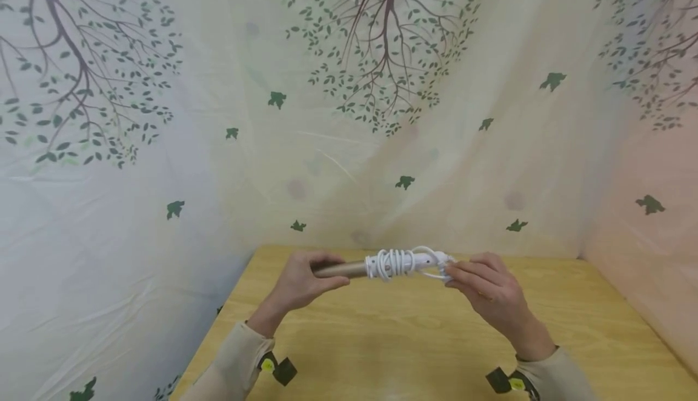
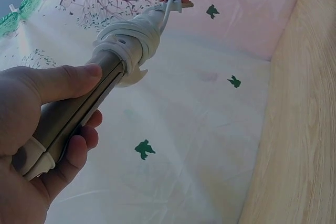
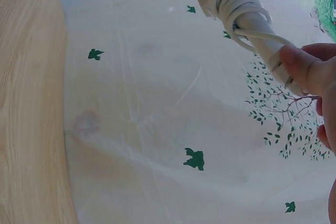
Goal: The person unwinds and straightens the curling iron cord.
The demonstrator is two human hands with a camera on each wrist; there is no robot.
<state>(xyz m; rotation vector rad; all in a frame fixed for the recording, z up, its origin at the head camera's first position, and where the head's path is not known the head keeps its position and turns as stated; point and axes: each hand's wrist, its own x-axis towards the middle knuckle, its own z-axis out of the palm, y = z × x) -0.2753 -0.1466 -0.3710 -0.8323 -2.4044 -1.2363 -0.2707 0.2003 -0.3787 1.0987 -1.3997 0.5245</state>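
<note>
My left hand [image 1: 298, 283] grips the hair iron [image 1: 353, 269], right hand [image 1: 493, 287] pinches its far end; cord [image 1: 397, 262] between them looks mostly wound, one loop slack

No text, brand or number is reading legibly in any view. Two yellow labels are showing in the head view: a left label [image 1: 268, 365] is sitting at seven o'clock, by the left sleeve [image 1: 229, 358], and a right label [image 1: 517, 383] between four and five o'clock, by the right sleeve [image 1: 556, 374] — any print on them is coming out too small to read. Near eleven o'clock in the left wrist view, a small dark mark [image 2: 122, 41] is standing on the cord-wrapped wand [image 1: 357, 269] — forming no readable character.
</note>
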